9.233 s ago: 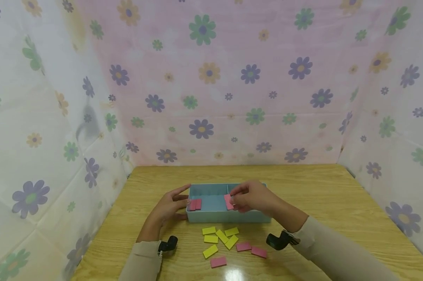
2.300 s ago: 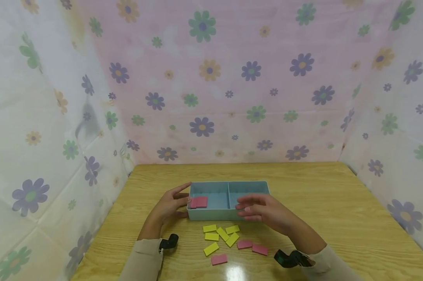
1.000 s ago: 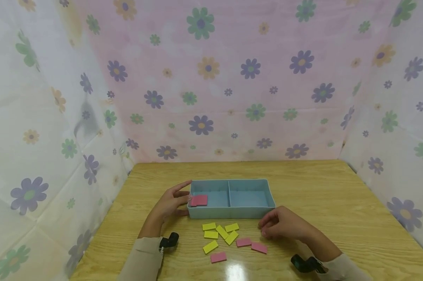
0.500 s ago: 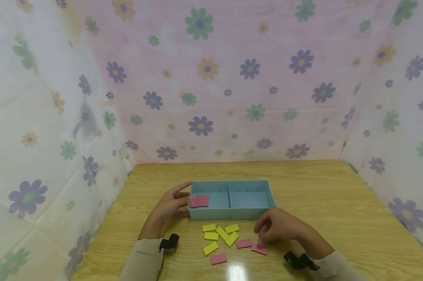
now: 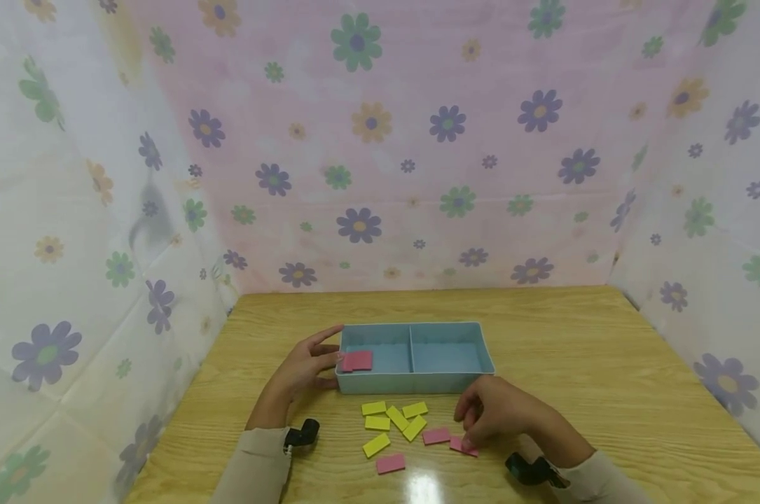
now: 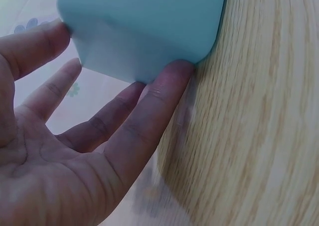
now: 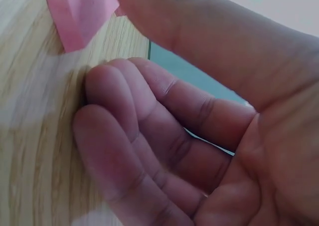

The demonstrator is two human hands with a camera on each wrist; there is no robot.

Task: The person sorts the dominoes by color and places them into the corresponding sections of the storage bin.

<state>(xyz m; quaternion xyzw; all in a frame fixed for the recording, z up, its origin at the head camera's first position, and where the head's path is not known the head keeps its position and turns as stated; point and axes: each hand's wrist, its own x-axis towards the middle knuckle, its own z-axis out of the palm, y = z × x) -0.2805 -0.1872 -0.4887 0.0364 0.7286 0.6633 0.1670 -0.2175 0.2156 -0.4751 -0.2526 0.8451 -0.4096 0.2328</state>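
A light blue box [image 5: 386, 383] with one divider stands on the table. My left hand [image 5: 305, 364] rests on its left end; in the left wrist view straight fingers [image 6: 149, 116] touch the outer wall of the box [image 6: 129, 41]. Pink tiles [image 5: 358, 360] lie at the left of its left compartment. My right hand [image 5: 502, 408] is low in front of the box's right corner. Its thumb touches the rightmost pink tile [image 5: 461, 446]. In the right wrist view the thumb [image 7: 199, 31] meets this pink tile [image 7: 84, 16], while the other fingers [image 7: 107, 146] are bent and apart from it.
Several yellow tiles [image 5: 376, 446] lie scattered on the wooden table [image 5: 575, 350] in front of the box. Two more pink tiles, one beside the right hand [image 5: 436, 436] and one nearer the front [image 5: 390, 463], lie there too. Flowered cloth [image 5: 417, 175] surrounds the table.
Earlier the right hand held a pink tile over the box; pink tiles now lie together in the left compartment. The right hand came back to the rightmost tile, thumb onto it. Left hand stays.
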